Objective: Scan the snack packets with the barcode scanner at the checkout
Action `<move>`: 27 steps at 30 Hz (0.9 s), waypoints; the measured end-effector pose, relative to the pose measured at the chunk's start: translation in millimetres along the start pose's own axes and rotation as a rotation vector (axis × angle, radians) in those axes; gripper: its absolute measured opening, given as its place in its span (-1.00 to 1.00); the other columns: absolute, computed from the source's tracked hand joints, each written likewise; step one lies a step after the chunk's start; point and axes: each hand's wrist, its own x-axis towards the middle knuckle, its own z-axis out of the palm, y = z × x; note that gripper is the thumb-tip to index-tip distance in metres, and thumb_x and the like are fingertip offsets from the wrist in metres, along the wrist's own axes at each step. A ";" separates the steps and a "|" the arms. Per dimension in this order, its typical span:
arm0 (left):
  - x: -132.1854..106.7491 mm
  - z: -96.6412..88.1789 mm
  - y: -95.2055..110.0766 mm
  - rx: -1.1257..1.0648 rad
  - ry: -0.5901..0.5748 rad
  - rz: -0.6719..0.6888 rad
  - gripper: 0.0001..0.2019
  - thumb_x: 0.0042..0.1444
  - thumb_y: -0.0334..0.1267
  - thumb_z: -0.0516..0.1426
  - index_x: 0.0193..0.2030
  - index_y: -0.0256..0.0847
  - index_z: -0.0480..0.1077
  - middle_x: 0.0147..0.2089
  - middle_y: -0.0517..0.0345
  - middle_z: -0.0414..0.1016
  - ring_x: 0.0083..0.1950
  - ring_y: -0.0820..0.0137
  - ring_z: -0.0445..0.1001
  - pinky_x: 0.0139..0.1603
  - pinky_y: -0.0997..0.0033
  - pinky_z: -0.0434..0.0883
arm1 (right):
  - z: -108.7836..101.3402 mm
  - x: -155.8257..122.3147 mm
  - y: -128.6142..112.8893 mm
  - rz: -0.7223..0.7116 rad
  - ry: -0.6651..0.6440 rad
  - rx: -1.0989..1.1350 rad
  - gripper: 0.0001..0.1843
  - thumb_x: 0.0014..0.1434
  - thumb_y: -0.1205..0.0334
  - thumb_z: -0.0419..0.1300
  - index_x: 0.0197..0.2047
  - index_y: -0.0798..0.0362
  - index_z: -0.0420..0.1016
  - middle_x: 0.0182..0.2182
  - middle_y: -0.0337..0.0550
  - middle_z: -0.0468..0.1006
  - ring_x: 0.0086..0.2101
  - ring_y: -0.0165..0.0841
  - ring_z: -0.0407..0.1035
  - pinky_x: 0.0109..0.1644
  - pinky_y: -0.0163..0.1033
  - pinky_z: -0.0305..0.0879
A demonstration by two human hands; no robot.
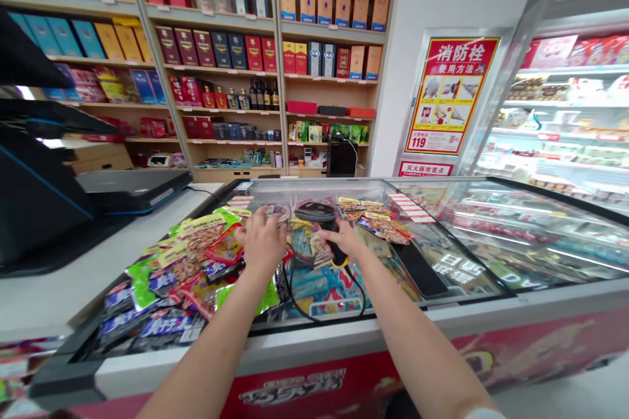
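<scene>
My right hand [345, 240] grips the handle of a black barcode scanner [315, 212], whose head points left above the glass. From the handle a black cable [289, 288] loops down across the lid. My left hand [264, 240] has its fingers spread, palm down, at the right edge of a heap of snack packets [189, 239]. Some are yellow-topped, others green, red or dark blue. Left of the scanner, by my left fingertips, lies clear wrapping too blurred to make out. A smaller group of snack packets [376, 217] sits to the scanner's right.
Everything lies on the glass lid of a chest freezer [462, 236]. A black phone-like slab [419, 270] rests right of my right hand. At left, a counter [34, 304] carries a black checkout machine [39, 196]. Shelves of boxed bottles [221, 49] stand behind.
</scene>
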 end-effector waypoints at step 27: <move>49.9 142.2 246.9 -0.101 -0.741 -0.043 -0.49 -0.18 -0.05 0.37 -0.03 -0.15 0.54 0.11 -0.26 0.55 0.15 -0.07 0.49 0.12 -0.01 0.35 | -145.4 -81.4 7.2 -0.174 0.752 0.160 -0.53 -0.14 -0.09 0.39 -0.32 0.00 0.31 -0.66 -0.39 0.40 -0.71 -0.46 0.26 -0.65 -0.32 0.28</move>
